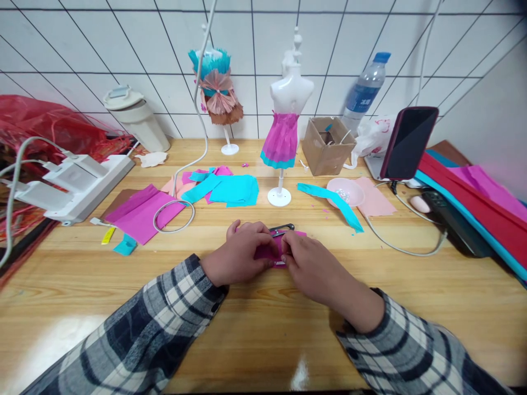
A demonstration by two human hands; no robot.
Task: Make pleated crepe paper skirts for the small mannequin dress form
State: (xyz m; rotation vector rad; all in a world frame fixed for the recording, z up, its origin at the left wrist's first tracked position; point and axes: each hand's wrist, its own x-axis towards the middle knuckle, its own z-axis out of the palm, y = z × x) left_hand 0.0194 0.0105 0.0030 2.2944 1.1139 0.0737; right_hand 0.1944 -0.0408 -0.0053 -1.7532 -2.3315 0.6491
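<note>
At the front middle of the table, a small piece of magenta crepe paper (267, 251) lies between my hands. My left hand (248, 251) is closed on its left part, thumb low and fingers curled over it. My right hand (307, 260) pinches the right side, close to a small white strip (280, 263) on the paper's lower edge. Just behind my fingertips rests a dark metal tool (284, 227), perhaps small scissors; my hands partly hide it. Farther back stands a white mini dress form (291, 90) in a magenta skirt (282, 137) with a turquoise hem.
Turquoise paper (234, 190) and magenta sheets (142, 215) lie left. A pink dish (357, 192) of beads and a turquoise strip (343, 206) sit right. Behind are a second dressed form (218, 90), cardboard box (325, 151), bottle (366, 90) and phone (409, 144). A cable (175, 227) crosses the left.
</note>
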